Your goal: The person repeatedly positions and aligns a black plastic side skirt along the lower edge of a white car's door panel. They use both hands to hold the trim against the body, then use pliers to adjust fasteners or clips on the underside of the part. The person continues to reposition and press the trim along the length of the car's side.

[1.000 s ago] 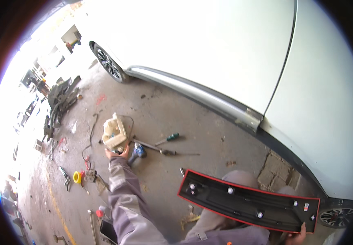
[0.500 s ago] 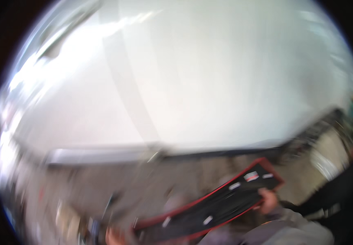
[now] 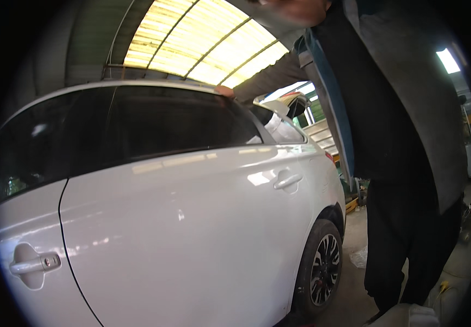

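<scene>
Here a co-worker's hand (image 3: 225, 91) rests, arm (image 3: 268, 76) outstretched, on the car (image 3: 192, 218); the wearer's grip I cannot tell.

Overhead, a broad translucent yellow roof panel (image 3: 194, 41), crossed by thin dark ribs, admits strong daylight; dark grey roofing (image 3: 91, 49) adjoins it at left. Upper right: a bright white rectangular opening or lamp (image 3: 448, 61), type indeterminate. Below, a dull grey-brown floor (image 3: 351, 286) bears crumpled clear plastic sheeting (image 3: 359, 258).

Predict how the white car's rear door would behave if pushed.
The rear door would likely barely move: it sits flush and closed. Its glossy shine suggests a slippery surface; the broad dark window is probably its most fragile part.
</scene>
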Action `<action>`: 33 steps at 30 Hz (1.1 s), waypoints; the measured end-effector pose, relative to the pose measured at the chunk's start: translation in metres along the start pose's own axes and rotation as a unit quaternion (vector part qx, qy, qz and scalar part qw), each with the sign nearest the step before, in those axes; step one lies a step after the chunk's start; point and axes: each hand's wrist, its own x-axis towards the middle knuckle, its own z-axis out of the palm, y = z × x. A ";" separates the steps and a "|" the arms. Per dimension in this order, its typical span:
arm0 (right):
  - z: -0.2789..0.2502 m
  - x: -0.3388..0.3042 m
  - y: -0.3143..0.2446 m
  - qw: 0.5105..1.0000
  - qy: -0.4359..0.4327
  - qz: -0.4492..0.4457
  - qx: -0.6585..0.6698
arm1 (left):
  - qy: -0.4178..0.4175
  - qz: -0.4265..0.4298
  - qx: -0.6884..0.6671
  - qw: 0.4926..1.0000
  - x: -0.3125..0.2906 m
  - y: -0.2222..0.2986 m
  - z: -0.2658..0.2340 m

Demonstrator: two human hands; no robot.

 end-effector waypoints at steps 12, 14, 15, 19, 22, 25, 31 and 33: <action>0.016 0.085 -0.042 0.996 -0.061 -0.065 0.024 | -0.010 0.072 -0.079 0.994 0.014 0.032 0.014; 0.033 0.111 -0.050 0.998 -0.047 -0.044 0.009 | 0.136 0.163 -0.013 0.977 0.017 0.059 0.047; 0.047 0.122 -0.053 0.999 -0.044 -0.031 0.003 | 0.148 0.187 0.050 0.970 0.015 0.079 0.063; 0.127 0.157 -0.075 0.999 -0.029 0.035 -0.025 | 0.221 0.109 0.051 0.968 -0.034 0.154 0.129; 0.194 0.169 -0.104 0.996 -0.018 0.066 -0.061 | 0.267 0.060 0.072 0.959 -0.064 0.190 0.167; 0.255 0.177 -0.143 0.993 0.002 0.057 -0.103 | 0.298 0.042 0.099 0.948 -0.087 0.206 0.192; 0.385 0.178 -0.233 0.989 -0.064 -0.006 -0.131 | 0.314 -0.059 0.126 0.939 -0.148 0.245 0.228; 0.447 0.175 -0.252 0.977 -0.187 0.009 -0.106 | 0.310 -0.047 0.120 0.942 -0.182 0.280 0.248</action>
